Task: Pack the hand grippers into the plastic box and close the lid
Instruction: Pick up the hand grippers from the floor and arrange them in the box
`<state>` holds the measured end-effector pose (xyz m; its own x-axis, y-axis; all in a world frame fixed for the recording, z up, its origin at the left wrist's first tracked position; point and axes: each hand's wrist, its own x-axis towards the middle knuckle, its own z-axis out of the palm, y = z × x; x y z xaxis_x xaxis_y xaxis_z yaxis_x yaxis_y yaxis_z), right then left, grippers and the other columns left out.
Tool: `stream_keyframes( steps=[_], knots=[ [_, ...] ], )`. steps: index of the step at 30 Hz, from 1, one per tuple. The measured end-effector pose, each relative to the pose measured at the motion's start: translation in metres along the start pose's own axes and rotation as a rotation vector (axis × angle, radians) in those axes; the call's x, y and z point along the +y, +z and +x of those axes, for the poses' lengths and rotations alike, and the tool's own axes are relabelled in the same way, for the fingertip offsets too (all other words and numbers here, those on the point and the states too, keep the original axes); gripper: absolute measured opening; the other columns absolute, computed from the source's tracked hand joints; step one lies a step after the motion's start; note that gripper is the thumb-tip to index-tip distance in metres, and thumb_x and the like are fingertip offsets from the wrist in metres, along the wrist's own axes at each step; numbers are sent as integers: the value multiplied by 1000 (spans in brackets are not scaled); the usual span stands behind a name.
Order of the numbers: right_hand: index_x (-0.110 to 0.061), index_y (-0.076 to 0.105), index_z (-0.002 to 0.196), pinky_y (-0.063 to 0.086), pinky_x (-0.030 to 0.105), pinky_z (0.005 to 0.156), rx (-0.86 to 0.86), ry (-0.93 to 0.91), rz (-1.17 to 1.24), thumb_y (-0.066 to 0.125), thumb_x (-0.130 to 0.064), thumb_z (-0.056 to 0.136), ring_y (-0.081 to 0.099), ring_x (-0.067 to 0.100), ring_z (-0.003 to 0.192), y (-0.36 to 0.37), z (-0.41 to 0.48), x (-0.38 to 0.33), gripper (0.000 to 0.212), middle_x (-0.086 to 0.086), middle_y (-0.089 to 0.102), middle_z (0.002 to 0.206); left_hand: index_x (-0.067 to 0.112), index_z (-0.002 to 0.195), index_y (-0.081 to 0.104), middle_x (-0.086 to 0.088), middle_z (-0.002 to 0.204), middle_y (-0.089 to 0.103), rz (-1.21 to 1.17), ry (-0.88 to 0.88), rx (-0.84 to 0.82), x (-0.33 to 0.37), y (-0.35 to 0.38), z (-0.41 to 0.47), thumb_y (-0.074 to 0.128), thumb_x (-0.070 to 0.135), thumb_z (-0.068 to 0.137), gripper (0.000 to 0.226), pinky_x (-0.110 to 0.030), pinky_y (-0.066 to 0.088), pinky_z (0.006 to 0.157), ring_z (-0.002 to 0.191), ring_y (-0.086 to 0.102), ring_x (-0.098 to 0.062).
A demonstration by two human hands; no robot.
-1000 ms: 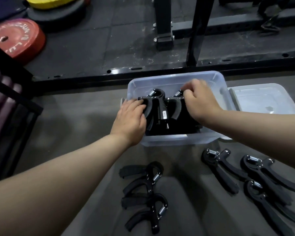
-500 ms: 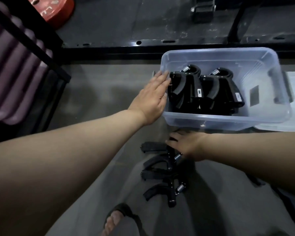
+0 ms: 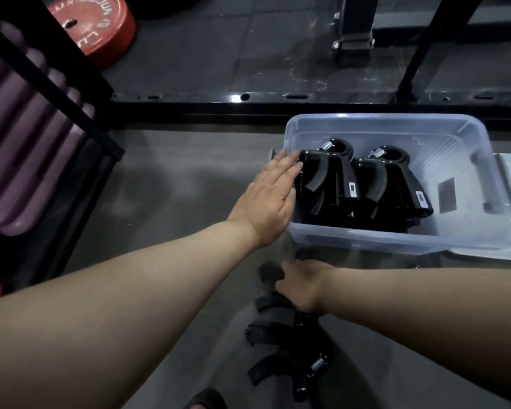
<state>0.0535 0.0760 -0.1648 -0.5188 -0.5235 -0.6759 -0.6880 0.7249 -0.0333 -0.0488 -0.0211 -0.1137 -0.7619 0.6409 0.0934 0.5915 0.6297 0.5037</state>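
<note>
the left hand (image 3: 270, 199) is lying flat, fingers (image 3: 286, 163) straight, against the left end of the plastic box (image 3: 366, 240) where hand grippers (image 3: 337, 184) are sitting packed, while the right hand (image 3: 304, 286) is curling around another hand gripper (image 3: 270, 302) on the floor (image 3: 174, 202).

The right hand (image 3: 303, 286), now out of the plastic box (image 3: 366, 240), is curling round a hand gripper (image 3: 270, 273) on the floor (image 3: 174, 202) while the left hand (image 3: 270, 196) is flattening against the packed grippers (image 3: 331, 178)

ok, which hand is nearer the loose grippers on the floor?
Right. The right hand grips the upper floor gripper; the left hand rests flat at the left end of the plastic box.
</note>
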Motion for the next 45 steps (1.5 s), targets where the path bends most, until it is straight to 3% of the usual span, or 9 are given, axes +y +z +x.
stream_keyframes(
  steps=[5, 9, 11, 15, 18, 23, 29, 38, 45],
  knots=[
    [-22, 46, 136, 36, 45, 101, 62, 57, -52, 33, -23, 101, 40, 39, 129, 4, -11, 14, 38, 21, 36, 145, 13, 150, 33, 1, 161, 21, 1, 13, 15, 0, 1, 0, 30, 26, 98, 54, -32, 10, 122, 150, 5, -9],
    [-15, 58, 128, 5, 46, 120, 257, -151, -208, 25, -29, 101, 9, 38, 147, 30, -6, 25, 45, 17, 8, 161, 11, 149, 35, 0, 161, 22, -1, 10, 22, 2, 0, -1, 31, 24, 98, 53, -31, 9, 122, 150, 7, -11],
    [-7, 63, 123, -1, 43, 119, 283, -232, -191, 21, -27, 100, 12, 33, 149, 36, -4, 26, 52, 12, 18, 161, 10, 148, 37, -2, 160, 24, -6, 15, 32, 3, 0, -1, 33, 22, 97, 52, -32, 10, 122, 150, 10, -14],
    [-19, 73, 97, 49, 39, 97, 368, -302, -287, 77, -27, 76, 63, 26, 113, 42, -8, 35, 23, 4, 71, 109, 9, 148, 38, -3, 160, 25, -4, 16, 38, 2, 1, -1, 34, 22, 97, 52, -32, 10, 122, 150, 10, -14],
    [-21, 65, 106, 52, 37, 81, 493, -346, -301, 65, -20, 76, 64, 25, 84, 44, -18, 39, 30, -2, 68, 83, 10, 148, 37, -1, 160, 25, -6, 14, 40, 3, 0, -1, 34, 22, 97, 52, -31, 10, 122, 150, 9, -12],
    [-21, 58, 113, 44, 41, 98, 466, -488, -337, 43, -15, 83, 62, 20, 81, 40, -47, 41, 34, -6, 65, 87, 14, 150, 34, 2, 161, 22, -3, 4, 29, 3, 1, -2, 31, 24, 98, 53, -32, 9, 122, 149, 5, -7],
    [-12, 47, 128, 51, 40, 80, 613, -281, 130, 31, -29, 97, 59, 30, 87, 27, -99, 37, 39, 8, 60, 100, 15, 150, 33, 4, 161, 20, 15, 8, 21, 1, 0, -2, 30, 26, 98, 54, -29, 7, 122, 149, 4, -6],
    [-26, 53, 118, 48, 12, 64, 1149, 276, 1046, 40, -36, 101, 60, 7, 68, -36, -169, 91, 23, -6, 65, 86, 17, 150, 33, 6, 161, 22, 33, 8, 21, 1, 0, -1, 27, 34, 97, 56, -36, 12, 122, 149, 6, -5],
    [2, 59, 88, 58, 29, 48, 1058, 555, 2059, 38, -20, 106, 59, 20, 54, -73, -127, 129, 35, 15, 59, 73, 13, 109, 72, -3, 114, 68, -234, -136, 293, 20, -6, 24, 32, 38, 88, 51, -39, 39, 104, 115, 56, -22]
  ],
)
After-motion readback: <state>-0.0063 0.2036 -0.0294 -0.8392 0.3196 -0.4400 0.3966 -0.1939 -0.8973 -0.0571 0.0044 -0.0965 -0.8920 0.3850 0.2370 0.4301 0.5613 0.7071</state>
